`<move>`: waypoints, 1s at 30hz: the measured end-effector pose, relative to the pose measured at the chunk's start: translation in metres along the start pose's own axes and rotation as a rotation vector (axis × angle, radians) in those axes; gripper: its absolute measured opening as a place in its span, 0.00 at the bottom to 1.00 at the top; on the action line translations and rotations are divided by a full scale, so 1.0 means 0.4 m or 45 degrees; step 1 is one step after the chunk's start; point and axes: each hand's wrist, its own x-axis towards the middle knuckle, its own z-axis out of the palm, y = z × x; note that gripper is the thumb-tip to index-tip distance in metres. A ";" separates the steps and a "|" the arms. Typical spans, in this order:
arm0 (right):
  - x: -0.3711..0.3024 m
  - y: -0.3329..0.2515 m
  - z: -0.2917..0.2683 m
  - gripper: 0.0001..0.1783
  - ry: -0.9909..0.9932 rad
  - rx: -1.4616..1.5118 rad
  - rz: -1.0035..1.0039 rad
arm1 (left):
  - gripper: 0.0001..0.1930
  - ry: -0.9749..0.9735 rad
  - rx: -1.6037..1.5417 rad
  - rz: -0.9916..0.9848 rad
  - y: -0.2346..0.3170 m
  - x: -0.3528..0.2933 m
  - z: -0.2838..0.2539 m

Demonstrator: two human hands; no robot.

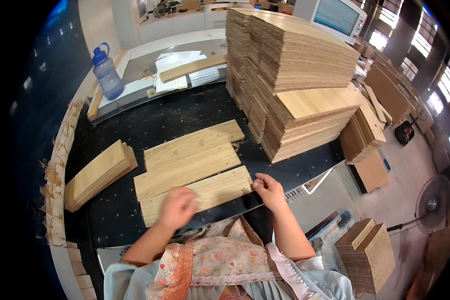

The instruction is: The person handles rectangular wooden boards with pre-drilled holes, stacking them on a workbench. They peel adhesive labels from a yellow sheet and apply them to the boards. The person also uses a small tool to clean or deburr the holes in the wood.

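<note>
Three wood-grain boards lie side by side on a black perforated table (185, 107): a far board (195, 144), a middle board (190, 170) and a near board (225, 186). Over the near board's left half is my left hand (179, 206), its fingers curled and smeared by motion; whether it touches the board is unclear. My right hand (271, 192) is at that board's right end, fingers bent, thumb and fingertips a little apart and close to its edge. Nothing shows between them.
A small board stack (100, 175) lies at left. Tall board stacks (290, 65) rise at far right, with a monitor (335, 17) behind. A blue bottle (106, 75), paper sheets (177, 67) and a wood strip (192, 68) rest beyond. Right: floor stack (367, 255), fan (431, 202).
</note>
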 end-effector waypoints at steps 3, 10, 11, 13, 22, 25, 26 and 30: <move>0.057 -0.034 0.061 0.25 0.059 -0.480 -0.235 | 0.19 0.298 0.524 -0.390 -0.141 -0.145 -0.156; 0.265 -0.086 0.184 0.27 -0.024 -0.759 -0.199 | 0.28 0.226 0.366 -0.851 -0.256 -0.179 -0.196; 0.291 -0.084 0.189 0.26 -0.016 -0.782 -0.163 | 0.29 0.177 0.368 -0.861 -0.256 -0.154 -0.188; 0.341 -0.092 0.209 0.24 0.012 -0.907 -0.132 | 0.29 0.115 0.471 -0.848 -0.239 -0.108 -0.193; 0.485 -0.084 0.231 0.26 -0.011 -1.094 0.177 | 0.32 -0.273 0.601 -0.874 -0.263 0.084 -0.163; 0.503 -0.076 0.229 0.26 0.094 -0.909 0.249 | 0.26 -0.039 0.457 -0.907 -0.272 0.091 -0.153; 0.515 -0.065 0.225 0.26 0.132 -0.826 0.258 | 0.24 0.046 0.369 -0.932 -0.280 0.091 -0.154; 0.588 -0.104 0.188 0.23 0.257 -0.506 -0.045 | 0.22 0.383 0.013 -0.816 -0.342 0.131 -0.186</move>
